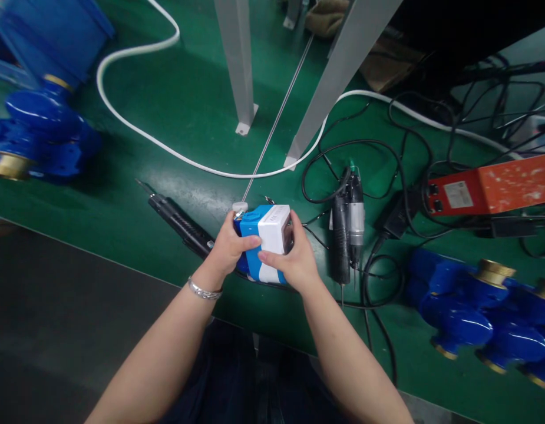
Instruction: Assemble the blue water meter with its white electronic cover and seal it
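Observation:
Between my two hands is a blue-and-white box-shaped device [272,229], with a darker blue part under its left end. My left hand [232,244] grips that left end, thumb on the blue face. On the other side my right hand [294,250] has its fingers round the white end, thumb pressed on top. The underside is hidden by the device and my hands. Just left of my left hand lies a black electric screwdriver [177,221], its bit pointing to the far left. A small whitish round piece [240,206] shows at my left fingertips.
Two more electric screwdrivers [342,238] lie to the right among black cables. Blue cast bodies with brass ends stand at left [46,129] and right [458,312]. A white hose [188,160] curves past grey metal legs [239,65]. An orange box [497,185] sits far right.

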A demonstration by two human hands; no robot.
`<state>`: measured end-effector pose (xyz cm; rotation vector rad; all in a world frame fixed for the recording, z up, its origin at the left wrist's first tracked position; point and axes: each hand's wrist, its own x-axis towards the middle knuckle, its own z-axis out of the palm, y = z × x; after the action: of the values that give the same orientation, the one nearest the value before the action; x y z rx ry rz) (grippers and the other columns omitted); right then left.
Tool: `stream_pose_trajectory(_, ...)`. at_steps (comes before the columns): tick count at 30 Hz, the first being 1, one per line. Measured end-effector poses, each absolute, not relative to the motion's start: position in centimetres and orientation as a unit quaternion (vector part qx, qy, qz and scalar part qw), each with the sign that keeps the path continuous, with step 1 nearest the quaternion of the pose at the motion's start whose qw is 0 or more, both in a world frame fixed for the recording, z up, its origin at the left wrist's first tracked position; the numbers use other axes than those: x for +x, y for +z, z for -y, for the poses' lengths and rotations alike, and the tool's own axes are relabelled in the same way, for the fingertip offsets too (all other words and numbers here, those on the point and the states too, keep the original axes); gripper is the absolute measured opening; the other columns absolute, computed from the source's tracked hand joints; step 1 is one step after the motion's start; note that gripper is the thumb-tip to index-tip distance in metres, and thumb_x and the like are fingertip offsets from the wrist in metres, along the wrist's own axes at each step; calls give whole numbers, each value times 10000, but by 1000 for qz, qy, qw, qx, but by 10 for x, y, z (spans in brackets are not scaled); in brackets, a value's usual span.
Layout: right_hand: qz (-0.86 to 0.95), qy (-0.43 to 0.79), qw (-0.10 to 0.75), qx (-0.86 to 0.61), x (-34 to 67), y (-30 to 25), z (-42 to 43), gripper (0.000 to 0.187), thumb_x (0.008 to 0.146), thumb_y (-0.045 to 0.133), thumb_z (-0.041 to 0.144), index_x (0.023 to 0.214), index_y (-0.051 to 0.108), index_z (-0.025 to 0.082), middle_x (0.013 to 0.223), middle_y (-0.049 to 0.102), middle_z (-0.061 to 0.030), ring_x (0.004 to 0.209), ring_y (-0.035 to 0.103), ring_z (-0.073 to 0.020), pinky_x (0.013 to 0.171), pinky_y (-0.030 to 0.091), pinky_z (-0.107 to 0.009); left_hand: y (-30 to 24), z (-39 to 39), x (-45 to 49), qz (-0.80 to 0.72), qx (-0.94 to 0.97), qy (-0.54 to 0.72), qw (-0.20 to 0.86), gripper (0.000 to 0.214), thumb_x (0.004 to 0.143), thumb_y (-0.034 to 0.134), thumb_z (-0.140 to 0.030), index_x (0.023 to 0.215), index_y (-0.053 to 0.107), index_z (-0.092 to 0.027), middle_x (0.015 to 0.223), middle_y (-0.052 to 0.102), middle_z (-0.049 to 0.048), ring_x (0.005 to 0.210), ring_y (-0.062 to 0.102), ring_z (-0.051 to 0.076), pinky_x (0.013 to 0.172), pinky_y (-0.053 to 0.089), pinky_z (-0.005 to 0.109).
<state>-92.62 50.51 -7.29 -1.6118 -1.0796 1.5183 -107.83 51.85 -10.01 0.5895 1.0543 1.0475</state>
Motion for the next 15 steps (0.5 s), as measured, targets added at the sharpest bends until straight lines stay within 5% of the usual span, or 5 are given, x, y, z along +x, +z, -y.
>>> stream_pose_trajectory(9,398,578,344,-624,-929,-73,-503,1140,474,771,472,1378,230,37,1326,380,-190,1221,380,-318,1072,275,-469,-105,-520,-1082,-466,270,469,700,718,489,847,-305,1098,486,-187,1032,627,58,929,600,224,850,477,343)
stream_pose_trajectory(15,555,487,302,-603,-945,-37,-471,1120,641,712,560,1438,36,160,1440,205,-161,1324,206,-343,1072,230,-560,-105,-517,-1098,-440,241,443,743,775,507,658,-729,1099,538,-245,1117,608,64,1075,547,290,905,463,416)
